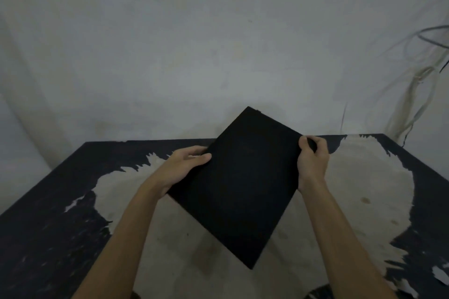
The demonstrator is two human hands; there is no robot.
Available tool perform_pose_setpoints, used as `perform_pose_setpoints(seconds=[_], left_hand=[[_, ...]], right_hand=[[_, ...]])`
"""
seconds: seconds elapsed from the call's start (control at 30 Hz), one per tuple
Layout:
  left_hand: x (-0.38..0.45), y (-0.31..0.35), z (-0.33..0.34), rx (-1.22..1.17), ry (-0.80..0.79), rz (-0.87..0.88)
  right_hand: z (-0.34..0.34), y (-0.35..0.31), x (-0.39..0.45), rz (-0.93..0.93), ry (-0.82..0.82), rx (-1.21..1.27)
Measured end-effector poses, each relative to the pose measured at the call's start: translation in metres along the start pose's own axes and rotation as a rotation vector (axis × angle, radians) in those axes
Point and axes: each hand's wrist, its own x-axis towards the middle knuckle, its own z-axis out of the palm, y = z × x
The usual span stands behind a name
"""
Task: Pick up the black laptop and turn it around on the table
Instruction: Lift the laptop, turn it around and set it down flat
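Closed laptop (239,184) is held skewed above the worktop (364,189), toward its far edge; left hand (181,168) and right hand (312,162) clamp opposite edges: rotate level, lower gently

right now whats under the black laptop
Under the black laptop, held by the left hand and right hand, lies the worn table. The patch directly beneath is covered.
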Motion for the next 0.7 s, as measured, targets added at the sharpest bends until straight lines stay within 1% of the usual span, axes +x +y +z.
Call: perform_pose_setpoints(seconds=[0.07, 0.17, 0.23, 0.33, 0.4, 0.5, 0.6, 0.63, 0.7], left_hand=[[-0.005, -0.007, -0.018, -0.049, 0.141, 0.007], [-0.012, -0.021, -0.026, -0.286, 0.379, 0.016], [-0.017, -0.031, -0.02, -0.432, 0.484, 0.062], [-0.021, -0.042, -0.002, -0.606, 0.538, 0.094], [-0.023, -0.05, 0.011, -0.63, 0.584, 0.081], [-0.027, -0.06, 0.019, -0.649, 0.635, 0.083], [-0.027, -0.062, 0.012, -0.653, 0.627, 0.075], [-0.026, -0.061, 0.007, -0.65, 0.619, 0.074], [-0.026, -0.059, -0.006, -0.642, 0.595, 0.075]], right_hand=[[0.011, 0.0, -0.006, -0.005, 0.046, 0.038], [0.029, 0.003, -0.019, 0.007, 0.12, 0.086], [0.04, 0.005, -0.03, 0.02, 0.175, 0.114], [0.052, 0.009, -0.044, 0.032, 0.237, 0.143], [0.057, 0.012, -0.05, 0.025, 0.258, 0.155], [0.059, 0.014, -0.056, -0.004, 0.243, 0.137], [0.053, 0.015, -0.056, -0.021, 0.185, 0.072], [0.049, 0.016, -0.054, -0.002, 0.141, 0.047], [0.038, 0.017, -0.048, 0.088, -0.007, -0.02]])
